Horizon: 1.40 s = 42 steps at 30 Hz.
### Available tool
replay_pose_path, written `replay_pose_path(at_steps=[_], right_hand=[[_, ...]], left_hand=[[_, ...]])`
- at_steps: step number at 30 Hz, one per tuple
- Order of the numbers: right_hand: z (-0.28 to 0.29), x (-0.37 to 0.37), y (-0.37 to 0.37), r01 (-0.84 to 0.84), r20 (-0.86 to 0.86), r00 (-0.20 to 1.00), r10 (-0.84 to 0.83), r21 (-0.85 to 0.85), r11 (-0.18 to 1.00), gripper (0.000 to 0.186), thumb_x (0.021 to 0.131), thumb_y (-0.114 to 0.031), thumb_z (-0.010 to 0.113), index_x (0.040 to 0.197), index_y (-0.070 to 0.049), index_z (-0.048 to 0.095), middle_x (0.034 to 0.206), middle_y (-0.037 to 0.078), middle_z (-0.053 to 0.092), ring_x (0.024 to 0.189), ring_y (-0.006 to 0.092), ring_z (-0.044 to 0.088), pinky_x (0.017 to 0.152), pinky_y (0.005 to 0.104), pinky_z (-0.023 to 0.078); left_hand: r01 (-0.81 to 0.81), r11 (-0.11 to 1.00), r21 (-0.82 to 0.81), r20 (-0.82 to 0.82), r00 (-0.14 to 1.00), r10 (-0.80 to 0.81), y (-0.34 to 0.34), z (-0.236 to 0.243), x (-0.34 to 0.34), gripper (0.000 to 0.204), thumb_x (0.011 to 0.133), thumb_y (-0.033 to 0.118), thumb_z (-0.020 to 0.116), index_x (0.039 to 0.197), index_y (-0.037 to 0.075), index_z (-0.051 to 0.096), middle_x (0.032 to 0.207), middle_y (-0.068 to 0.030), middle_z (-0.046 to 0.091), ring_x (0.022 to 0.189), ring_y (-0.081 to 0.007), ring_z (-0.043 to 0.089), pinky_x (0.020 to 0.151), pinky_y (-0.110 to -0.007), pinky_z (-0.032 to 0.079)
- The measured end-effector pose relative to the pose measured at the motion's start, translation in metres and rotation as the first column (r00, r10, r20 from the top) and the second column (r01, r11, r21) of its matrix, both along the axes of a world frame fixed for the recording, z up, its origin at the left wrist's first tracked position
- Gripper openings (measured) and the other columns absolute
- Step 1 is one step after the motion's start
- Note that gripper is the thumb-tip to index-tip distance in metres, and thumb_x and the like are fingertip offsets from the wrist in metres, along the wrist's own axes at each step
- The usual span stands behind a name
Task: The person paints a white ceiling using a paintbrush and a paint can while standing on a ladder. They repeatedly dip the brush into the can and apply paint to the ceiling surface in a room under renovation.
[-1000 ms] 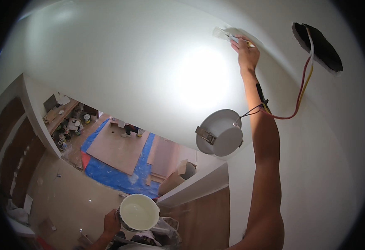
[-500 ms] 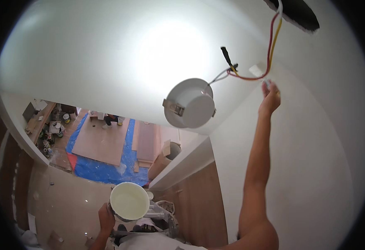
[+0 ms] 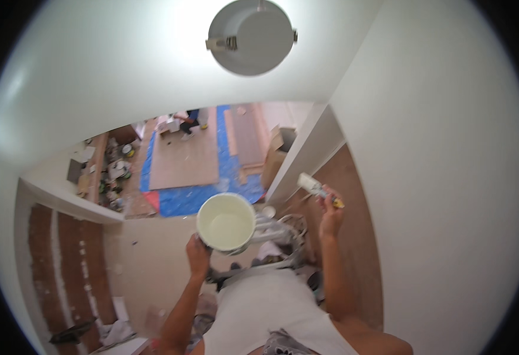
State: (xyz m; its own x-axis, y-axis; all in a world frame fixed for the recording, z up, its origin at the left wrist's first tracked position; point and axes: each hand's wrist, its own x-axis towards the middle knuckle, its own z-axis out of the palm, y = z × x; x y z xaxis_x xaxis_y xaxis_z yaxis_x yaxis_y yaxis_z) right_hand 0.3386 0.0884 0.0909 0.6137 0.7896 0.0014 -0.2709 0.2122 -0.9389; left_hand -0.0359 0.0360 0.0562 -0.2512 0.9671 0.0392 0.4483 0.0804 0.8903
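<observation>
My left hand (image 3: 199,257) grips the side of a white bucket (image 3: 226,223) with pale cream paint inside, held in front of my body. To its right, my right hand (image 3: 330,214) holds a paintbrush (image 3: 311,184), its pale bristles pointing up and left, away from the bucket. A round recessed light fitting (image 3: 259,38) with spring clips hangs overhead at the top, beside the bright white ceiling surface (image 3: 111,71).
A metal ladder (image 3: 271,231) is below me. Beyond the white partition edge (image 3: 295,165) are a blue sheet (image 3: 182,201) with wooden boards (image 3: 185,165), a crouching person (image 3: 191,121), a cardboard box (image 3: 274,163) and a cluttered bench (image 3: 100,165). A white wall (image 3: 443,195) rises on the right.
My right arm has come down from the ceiling with the brush to beside the bucket. The view has tipped downward, so the light fitting sits higher and more floor shows.
</observation>
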Motion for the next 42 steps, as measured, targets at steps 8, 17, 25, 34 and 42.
replay_pose_path(at_steps=[8, 17, 25, 34, 42], right_hand=[[-0.012, -0.034, -0.031, -0.019, 0.822, 0.569, 0.009, 0.002, 1.000, 0.013, 0.096, -0.002, 0.057, 0.105, -0.005, 0.067, 0.117, 0.014, 0.063, 0.108, 0.0293, 0.062, 0.095, 0.0387, 0.048], [-0.039, -0.045, -0.038, -0.064, 0.808, 0.560, 0.181, -0.176, 0.982, 0.038, 0.077, 0.016, 0.050, 0.105, -0.005, 0.067, 0.117, 0.015, 0.059, 0.111, 0.0339, 0.059, 0.094, 0.0399, 0.047], [-0.044, -0.037, -0.032, -0.105, 0.774, 0.586, 0.240, -0.221, 0.970, 0.030, 0.078, 0.015, 0.050, 0.099, -0.001, 0.063, 0.118, 0.017, 0.060, 0.113, 0.0362, 0.059, 0.098, 0.0437, 0.046], [-0.059, -0.024, -0.028, -0.337, 0.810, 0.459, 0.365, -0.221, 0.915, 0.020, 0.089, 0.003, 0.051, 0.103, 0.002, 0.064, 0.137, 0.022, 0.059, 0.120, 0.0388, 0.059, 0.102, 0.0430, 0.045], [-0.055, -0.032, -0.010, -0.501, 0.838, 0.354, 0.416, -0.205, 0.841, 0.014, 0.099, -0.004, 0.051, 0.107, 0.002, 0.061, 0.135, 0.024, 0.059, 0.121, 0.0396, 0.059, 0.101, 0.0447, 0.045]], left_hand=[[0.036, 0.996, -0.082, 0.053, 0.998, -0.031, 0.000, 0.000, -0.002, 0.036, 0.108, 0.021, 0.038, 0.099, -0.006, 0.061, 0.082, -0.0152, 0.065, 0.075, -0.0227, 0.061, 0.071, -0.039, 0.048], [0.019, 0.997, -0.073, 0.093, 0.996, -0.013, -0.003, -0.005, 0.002, 0.034, 0.108, 0.020, 0.037, 0.098, -0.005, 0.059, 0.078, -0.0099, 0.062, 0.071, -0.0170, 0.058, 0.067, -0.034, 0.048], [-0.019, 1.000, -0.016, 0.014, 1.000, 0.019, 0.001, -0.006, 0.009, 0.031, 0.106, 0.016, 0.044, 0.101, -0.006, 0.064, 0.077, -0.0117, 0.065, 0.067, -0.0168, 0.058, 0.066, -0.035, 0.048], [-0.083, 0.988, 0.129, -0.119, 0.988, 0.099, -0.014, -0.036, 0.010, 0.044, 0.108, 0.032, 0.033, 0.101, -0.001, 0.062, 0.083, -0.0166, 0.064, 0.076, -0.0306, 0.062, 0.075, -0.046, 0.050], [-0.198, 0.977, -0.074, -0.038, 0.980, 0.196, -0.008, -0.015, 0.021, 0.042, 0.108, 0.033, 0.033, 0.104, 0.003, 0.061, 0.090, -0.0256, 0.065, 0.087, -0.0472, 0.062, 0.079, -0.053, 0.048]])
